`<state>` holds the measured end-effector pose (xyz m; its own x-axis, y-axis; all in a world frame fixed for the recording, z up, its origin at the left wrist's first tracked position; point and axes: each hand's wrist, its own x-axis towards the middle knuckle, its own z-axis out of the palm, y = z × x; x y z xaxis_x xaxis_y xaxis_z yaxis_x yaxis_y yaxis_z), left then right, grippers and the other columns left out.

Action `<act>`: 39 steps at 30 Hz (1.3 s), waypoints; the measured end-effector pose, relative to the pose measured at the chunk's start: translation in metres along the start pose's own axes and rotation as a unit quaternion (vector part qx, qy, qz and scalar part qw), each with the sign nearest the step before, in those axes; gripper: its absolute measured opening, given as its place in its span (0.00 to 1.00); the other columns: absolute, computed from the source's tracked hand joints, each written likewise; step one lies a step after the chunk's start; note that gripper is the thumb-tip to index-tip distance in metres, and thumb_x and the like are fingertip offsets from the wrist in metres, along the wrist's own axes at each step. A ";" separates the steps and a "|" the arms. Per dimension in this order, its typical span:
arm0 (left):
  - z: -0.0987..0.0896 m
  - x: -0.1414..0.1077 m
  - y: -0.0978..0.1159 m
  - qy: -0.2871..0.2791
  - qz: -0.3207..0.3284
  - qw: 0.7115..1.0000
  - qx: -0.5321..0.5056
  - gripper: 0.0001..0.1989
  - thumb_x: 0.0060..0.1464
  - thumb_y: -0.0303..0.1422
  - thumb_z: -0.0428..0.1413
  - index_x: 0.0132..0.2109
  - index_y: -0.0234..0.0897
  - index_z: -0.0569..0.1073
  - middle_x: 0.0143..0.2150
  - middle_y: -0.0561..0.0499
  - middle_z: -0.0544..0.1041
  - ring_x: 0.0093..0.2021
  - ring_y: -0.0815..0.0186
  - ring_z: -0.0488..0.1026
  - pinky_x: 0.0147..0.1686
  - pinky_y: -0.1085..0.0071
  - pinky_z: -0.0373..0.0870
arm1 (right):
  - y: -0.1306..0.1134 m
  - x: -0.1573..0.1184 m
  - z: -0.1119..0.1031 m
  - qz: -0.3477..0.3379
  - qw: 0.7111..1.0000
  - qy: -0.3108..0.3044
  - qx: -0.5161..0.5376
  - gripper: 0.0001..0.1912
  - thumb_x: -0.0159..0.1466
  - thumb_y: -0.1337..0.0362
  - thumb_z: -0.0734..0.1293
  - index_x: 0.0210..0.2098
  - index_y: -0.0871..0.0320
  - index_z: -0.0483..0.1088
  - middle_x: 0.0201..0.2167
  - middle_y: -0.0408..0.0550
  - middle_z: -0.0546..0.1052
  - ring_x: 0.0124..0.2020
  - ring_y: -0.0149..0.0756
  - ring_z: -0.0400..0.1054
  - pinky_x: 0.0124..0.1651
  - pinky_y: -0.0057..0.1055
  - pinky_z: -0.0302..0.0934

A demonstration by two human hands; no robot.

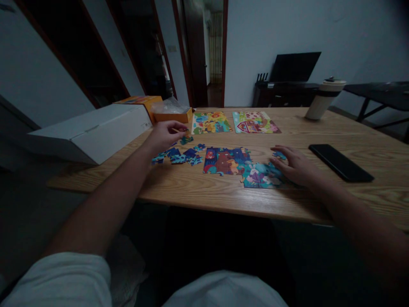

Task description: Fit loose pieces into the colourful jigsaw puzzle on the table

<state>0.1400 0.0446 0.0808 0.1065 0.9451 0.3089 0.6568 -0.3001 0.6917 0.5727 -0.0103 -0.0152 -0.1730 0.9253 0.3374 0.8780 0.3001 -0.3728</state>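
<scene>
My left hand [165, 135] is at the loose puzzle pieces [179, 157], thumb and fingers pinched on what looks like a small puzzle piece, mostly hidden by the fingertips. Just below the fingertips lies a teal and orange piece [186, 140]. A partly joined puzzle [223, 161] with a brown bear and a white rabbit lies on the table between my hands. My right hand [293, 165] rests at its right end, fingers apart and stretched. A blue piece [280, 155] shows at those fingers; the hand covers part of the puzzle there.
Two joined puzzles, one with animals [211, 123] and one with a red barn [255, 123], lie farther back on the wooden table [191, 192]. Left are a white box [108, 132] and an orange box [172, 117] with clear plastic. Right are a phone [340, 162] and a tumbler [324, 100].
</scene>
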 end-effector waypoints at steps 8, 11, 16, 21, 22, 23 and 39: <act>0.114 -0.038 0.059 -0.318 0.135 0.938 -0.016 0.12 0.59 0.33 0.58 0.48 0.35 0.79 0.41 0.46 0.81 0.36 0.66 0.76 0.36 0.71 0.71 | 0.004 0.001 0.000 -0.011 1.000 -0.017 0.015 0.24 0.69 0.46 0.58 0.54 0.52 0.73 0.56 0.57 0.75 0.58 0.54 0.69 0.60 0.51 0.64; 0.126 -0.043 0.044 -0.289 0.248 0.924 0.038 0.12 0.63 0.35 0.55 0.47 0.35 0.80 0.47 0.43 0.80 0.47 0.61 0.76 0.49 0.65 0.71 | 0.005 0.003 -0.001 -0.025 0.999 -0.024 0.015 0.23 0.69 0.47 0.58 0.51 0.52 0.75 0.55 0.56 0.75 0.57 0.52 0.69 0.59 0.49 0.65; 0.117 -0.052 0.039 -0.269 0.338 0.893 0.130 0.16 0.60 0.43 0.59 0.50 0.39 0.80 0.54 0.43 0.76 0.57 0.55 0.70 0.60 0.57 0.63 | 0.004 0.002 -0.005 -0.047 0.998 -0.033 0.022 0.20 0.69 0.49 0.60 0.50 0.50 0.76 0.54 0.53 0.77 0.55 0.52 0.71 0.58 0.49 0.66; 0.115 -0.058 0.047 -0.285 0.343 0.880 0.162 0.16 0.60 0.41 0.59 0.51 0.40 0.79 0.54 0.44 0.76 0.56 0.54 0.70 0.59 0.57 0.63 | 0.005 0.002 -0.005 -0.049 0.998 -0.042 0.014 0.19 0.69 0.49 0.60 0.48 0.50 0.76 0.53 0.53 0.77 0.57 0.53 0.70 0.59 0.49 0.65; 0.115 -0.058 0.048 -0.290 0.349 0.877 0.160 0.15 0.61 0.41 0.58 0.51 0.40 0.79 0.54 0.44 0.76 0.56 0.54 0.70 0.59 0.57 0.63 | 0.005 0.002 -0.005 -0.049 0.998 -0.044 0.013 0.19 0.69 0.49 0.60 0.48 0.50 0.76 0.52 0.53 0.78 0.56 0.52 0.70 0.58 0.48 0.65; 0.115 -0.059 0.047 -0.292 0.354 0.874 0.159 0.15 0.61 0.40 0.58 0.51 0.41 0.79 0.54 0.44 0.76 0.56 0.55 0.69 0.59 0.57 0.63 | 0.004 0.002 -0.005 -0.050 0.998 -0.046 0.013 0.19 0.69 0.49 0.60 0.48 0.50 0.76 0.52 0.53 0.78 0.56 0.52 0.70 0.58 0.48 0.65; 0.122 -0.067 0.057 -0.244 0.357 0.874 0.223 0.15 0.62 0.43 0.55 0.47 0.40 0.80 0.50 0.43 0.75 0.50 0.55 0.70 0.53 0.58 0.65 | 0.002 0.003 -0.005 -0.058 0.997 -0.046 0.025 0.20 0.69 0.49 0.59 0.48 0.51 0.77 0.50 0.54 0.78 0.54 0.53 0.72 0.57 0.50 0.66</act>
<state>0.2613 -0.0202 0.0199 0.8420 0.5130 0.1670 0.5070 -0.8582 0.0802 0.5761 -0.0085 -0.0109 -0.3153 0.9001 0.3007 0.8269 0.4161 -0.3784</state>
